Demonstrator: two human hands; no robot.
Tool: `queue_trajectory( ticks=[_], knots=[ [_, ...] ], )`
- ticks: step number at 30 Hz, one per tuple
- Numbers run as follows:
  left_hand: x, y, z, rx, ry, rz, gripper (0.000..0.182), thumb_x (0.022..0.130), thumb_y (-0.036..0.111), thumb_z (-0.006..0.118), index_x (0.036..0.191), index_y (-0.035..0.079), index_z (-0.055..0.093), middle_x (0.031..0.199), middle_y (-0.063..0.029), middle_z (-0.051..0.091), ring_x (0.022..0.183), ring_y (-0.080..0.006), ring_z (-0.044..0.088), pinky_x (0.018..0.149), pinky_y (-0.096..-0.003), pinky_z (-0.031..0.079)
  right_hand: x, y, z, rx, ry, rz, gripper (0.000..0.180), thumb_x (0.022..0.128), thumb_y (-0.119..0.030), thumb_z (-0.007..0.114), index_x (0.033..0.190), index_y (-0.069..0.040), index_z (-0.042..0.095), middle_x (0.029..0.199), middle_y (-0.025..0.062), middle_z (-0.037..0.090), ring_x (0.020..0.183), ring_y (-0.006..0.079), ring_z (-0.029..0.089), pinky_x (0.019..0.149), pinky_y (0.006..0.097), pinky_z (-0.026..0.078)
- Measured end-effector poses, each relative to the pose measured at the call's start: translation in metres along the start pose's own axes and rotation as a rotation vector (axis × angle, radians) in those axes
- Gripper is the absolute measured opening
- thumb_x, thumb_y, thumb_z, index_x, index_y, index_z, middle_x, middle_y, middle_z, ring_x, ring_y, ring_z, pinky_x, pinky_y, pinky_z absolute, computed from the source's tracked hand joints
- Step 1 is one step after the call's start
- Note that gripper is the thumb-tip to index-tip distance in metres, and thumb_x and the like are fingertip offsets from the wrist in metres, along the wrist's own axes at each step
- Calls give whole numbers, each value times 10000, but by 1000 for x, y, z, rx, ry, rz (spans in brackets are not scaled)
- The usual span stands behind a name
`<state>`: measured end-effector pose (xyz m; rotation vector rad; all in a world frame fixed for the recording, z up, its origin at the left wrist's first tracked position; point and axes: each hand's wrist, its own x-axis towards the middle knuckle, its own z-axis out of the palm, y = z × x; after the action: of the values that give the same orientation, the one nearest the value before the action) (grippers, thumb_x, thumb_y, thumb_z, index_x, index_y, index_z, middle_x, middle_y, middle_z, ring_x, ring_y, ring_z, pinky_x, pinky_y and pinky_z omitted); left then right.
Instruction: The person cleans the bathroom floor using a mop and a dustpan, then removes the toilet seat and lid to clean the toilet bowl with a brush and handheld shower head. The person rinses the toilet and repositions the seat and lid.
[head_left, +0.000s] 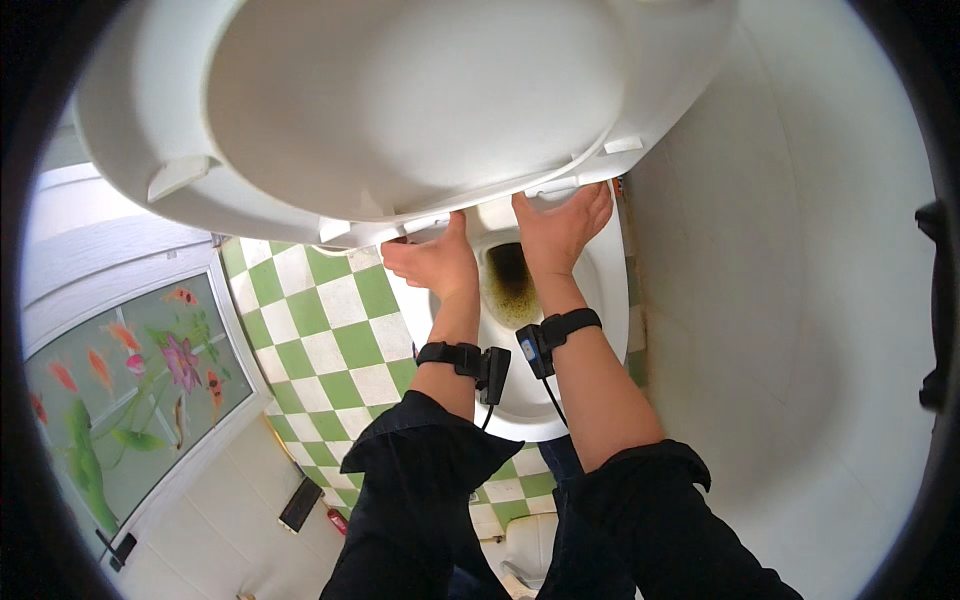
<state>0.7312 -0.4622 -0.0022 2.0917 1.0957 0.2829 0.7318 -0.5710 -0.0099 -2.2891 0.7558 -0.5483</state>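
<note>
A white plastic toilet seat (142, 112) with its lid (420, 97) fills the top of the head view, with the hinge side towards me. My left hand (435, 259) grips the left hinge part, thumb up and fingers curled at the edge. At the right hinge part, my right hand (562, 221) has its thumb up against the edge and its fingers partly hidden. Below them stands a white ceramic toilet bowl (613, 300). Dark brown and yellowish staining (514, 289) shows in its drain well. Whether the hinges are fastened to the bowl cannot be made out.
A pale wall (735, 300) stands close on the right. Green and white checkered tiles (341, 307) cover the floor at left. A white-framed door (150, 375) with a fish and lotus picture is at far left. Black strapped devices (493, 375) with cables sit on both wrists.
</note>
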Motion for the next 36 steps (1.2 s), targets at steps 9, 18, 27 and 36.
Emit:
queue_trajectory(
  ticks=[9,18,27,36],
  knots=[
    [-3,1,6,-72,64,-8,812,607,172,906,1193,-65,396,1205,-211,433,1127,-352,472,1000,-460,411,3,7,4,117,84,-11,907,544,-223,866,1248,62,371,1278,228,423,1234,394,349,1118,519,212],
    [4,12,3,-667,-27,278,664,736,72,805,1134,-49,287,1137,-190,442,1039,-240,513,883,-364,487,17,-11,-13,279,130,-60,932,552,-225,862,1275,63,348,1274,264,396,1215,426,359,1067,560,267],
    [-22,32,-72,-388,-7,130,713,729,109,820,1167,-51,281,1163,-181,391,1077,-258,443,930,-368,439,2,-46,-79,347,72,-76,923,583,-166,837,1300,55,299,1287,249,360,1199,417,372,1040,548,308],
    [-84,12,-177,-219,-130,2,775,705,73,826,1224,-89,275,1158,-166,351,1057,-230,428,932,-381,414,-77,-52,-181,226,-30,17,895,612,-143,847,1306,45,313,1247,228,375,1192,387,383,1013,505,351]
  ],
)
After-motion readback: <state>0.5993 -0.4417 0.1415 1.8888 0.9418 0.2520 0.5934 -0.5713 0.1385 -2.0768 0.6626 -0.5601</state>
